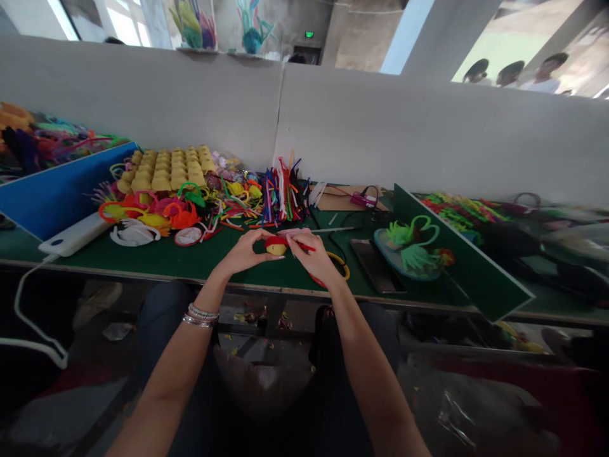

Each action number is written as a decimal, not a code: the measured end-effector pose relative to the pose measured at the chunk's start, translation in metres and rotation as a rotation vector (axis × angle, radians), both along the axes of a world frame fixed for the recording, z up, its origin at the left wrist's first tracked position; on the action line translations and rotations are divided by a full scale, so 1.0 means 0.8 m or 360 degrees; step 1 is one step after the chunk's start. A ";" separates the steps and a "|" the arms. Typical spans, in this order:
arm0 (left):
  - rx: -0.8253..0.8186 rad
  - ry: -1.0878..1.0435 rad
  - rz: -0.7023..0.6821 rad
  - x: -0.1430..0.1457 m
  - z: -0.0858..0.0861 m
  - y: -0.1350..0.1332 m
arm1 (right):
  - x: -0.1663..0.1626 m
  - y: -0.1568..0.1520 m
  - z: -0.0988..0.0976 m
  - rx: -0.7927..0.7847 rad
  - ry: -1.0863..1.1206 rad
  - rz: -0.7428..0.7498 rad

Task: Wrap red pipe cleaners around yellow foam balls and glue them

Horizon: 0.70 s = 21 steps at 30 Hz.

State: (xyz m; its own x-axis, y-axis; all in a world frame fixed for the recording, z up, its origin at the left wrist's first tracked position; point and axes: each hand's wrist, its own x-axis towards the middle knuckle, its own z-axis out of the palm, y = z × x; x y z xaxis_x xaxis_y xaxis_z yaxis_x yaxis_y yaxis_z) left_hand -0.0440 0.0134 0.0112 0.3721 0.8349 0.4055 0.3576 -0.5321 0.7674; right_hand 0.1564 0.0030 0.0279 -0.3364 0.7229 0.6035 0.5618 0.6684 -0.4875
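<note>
Between my hands is a small rounded yellow piece with a red fuzzy top (276, 246), just above the green tabletop. My left hand (250, 251) grips it from the left with thumb and fingers. On its right side, my right hand (308, 249) is closed on a red pipe cleaner (306, 247), whose end sticks out past the fingers. The fingertips of both hands meet near the red top, so the exact contact there is hidden. Just behind the hands lies something pale pink (292, 233). A yellow and red loop (343, 266) rests beside my right wrist.
Egg tray (166, 168) and colourful fuzzy pieces (171, 212) lie left; bundled pipe cleaners (285, 193) stand behind. To the right are a dark phone (377, 265), a light-blue tray (419, 270) with green fuzzy pieces, and a green divider (461, 260). A white power strip (76, 235) is far left.
</note>
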 end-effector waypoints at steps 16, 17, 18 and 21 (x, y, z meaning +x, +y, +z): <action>0.0144 -0.0135 -0.0014 0.008 0.015 -0.013 | 0.003 -0.011 0.018 0.0174 -0.0121 0.0124; 0.0165 -0.0130 -0.0006 0.009 0.015 -0.013 | 0.003 -0.011 0.019 0.0174 -0.0118 0.0123; 0.0188 -0.0124 0.0002 0.009 0.016 -0.013 | 0.003 -0.011 0.019 0.0176 -0.0116 0.0124; 0.0261 -0.0099 0.0015 0.008 0.016 -0.013 | 0.003 -0.012 0.018 0.0183 -0.0094 0.0131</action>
